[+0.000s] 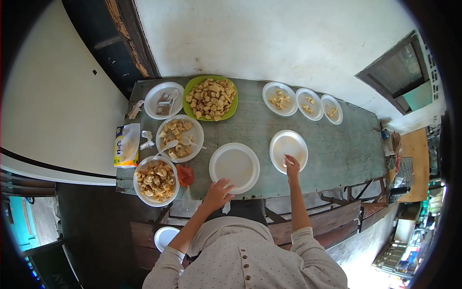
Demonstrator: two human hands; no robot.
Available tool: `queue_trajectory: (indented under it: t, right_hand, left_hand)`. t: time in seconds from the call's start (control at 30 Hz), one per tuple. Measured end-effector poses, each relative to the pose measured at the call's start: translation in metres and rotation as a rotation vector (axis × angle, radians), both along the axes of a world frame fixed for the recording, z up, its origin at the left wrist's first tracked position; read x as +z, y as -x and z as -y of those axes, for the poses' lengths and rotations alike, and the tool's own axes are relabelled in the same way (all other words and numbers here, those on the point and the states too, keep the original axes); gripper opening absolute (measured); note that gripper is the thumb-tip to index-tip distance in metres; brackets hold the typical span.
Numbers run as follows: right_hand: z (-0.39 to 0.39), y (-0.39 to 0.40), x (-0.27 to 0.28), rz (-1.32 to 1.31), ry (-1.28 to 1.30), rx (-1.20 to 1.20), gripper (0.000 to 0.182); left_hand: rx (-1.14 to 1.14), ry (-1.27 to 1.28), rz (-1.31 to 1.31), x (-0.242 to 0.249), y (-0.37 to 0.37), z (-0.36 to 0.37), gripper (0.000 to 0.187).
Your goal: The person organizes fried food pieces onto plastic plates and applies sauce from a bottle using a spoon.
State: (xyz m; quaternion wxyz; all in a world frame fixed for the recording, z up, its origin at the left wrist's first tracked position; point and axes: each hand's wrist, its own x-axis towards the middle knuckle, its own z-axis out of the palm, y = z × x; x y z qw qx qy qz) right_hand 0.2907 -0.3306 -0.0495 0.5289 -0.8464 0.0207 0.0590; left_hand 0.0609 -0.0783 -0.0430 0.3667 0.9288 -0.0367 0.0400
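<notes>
My left hand (pixel 219 193) has its fingers apart at the near left rim of a white plate (pixel 234 167), with nothing visible in it. Over a second white plate (pixel 288 140) to the right, my right hand (pixel 291 166) is closed, fingers pinched together. A small whitish bit shows at those fingertips, too small to name. Left of my left hand are a knotted red plastic bag (pixel 185 175) and a white bowl of brown fried pieces (pixel 156 181). Behind that bowl, a white plate (pixel 199 134) carries pale chunks and two white plastic spoons.
At the back stand a green bowl (pixel 233 111) heaped with pale chunks and a white plate (pixel 150 105) with banknotes and a spoon. Three small white plates (pixel 267 103) with a few pieces line the back right. A tissue pack (pixel 127 144) sits at the left edge; a bench (pixel 317 224) runs along the front.
</notes>
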Motion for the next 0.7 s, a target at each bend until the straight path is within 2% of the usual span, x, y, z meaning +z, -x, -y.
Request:
queue_trajectory:
  t: [0.13, 0.23, 0.3, 0.47, 0.57, 0.63, 0.67, 0.7]
  right_hand:
    - [0.001, 0.002, -0.008, 0.051, 0.004, 0.006, 0.030]
    - [0.000, 0.005, -0.008, 0.095, 0.107, 0.015, 0.031]
    - [-0.001, 0.007, -0.007, 0.029, 0.104, 0.002, 0.030]
    - [0.001, 0.011, -0.004, 0.065, 0.070, 0.017, 0.030]
    - [0.001, 0.008, 0.004, 0.039, 0.142, -0.020, 0.031]
    - [0.017, 0.003, -0.011, 0.124, 0.293, -0.189, 0.027]
    - [0.029, 0.003, -0.021, 0.233, 0.514, -0.196, 0.042]
    - [0.029, 0.005, -0.020, 0.232, 0.512, -0.199, 0.042]
  left_hand:
    - [0.075, 0.019, 0.025, 0.003, 0.010, -0.010, 0.032]
    - [0.159, 0.017, 0.066, 0.001, 0.010, -0.015, 0.027]
    - [0.237, -0.036, 0.105, 0.000, 0.008, -0.016, 0.026]
    - [0.243, -0.098, 0.053, -0.004, 0.006, -0.014, 0.027]
    - [0.252, -0.138, 0.029, -0.007, 0.003, -0.013, 0.026]
    - [0.245, -0.145, 0.000, -0.009, 0.008, -0.009, 0.025]
    - [0.242, -0.157, 0.002, -0.009, 0.010, -0.008, 0.023]
    - [0.243, -0.171, 0.009, -0.008, 0.010, -0.008, 0.022]
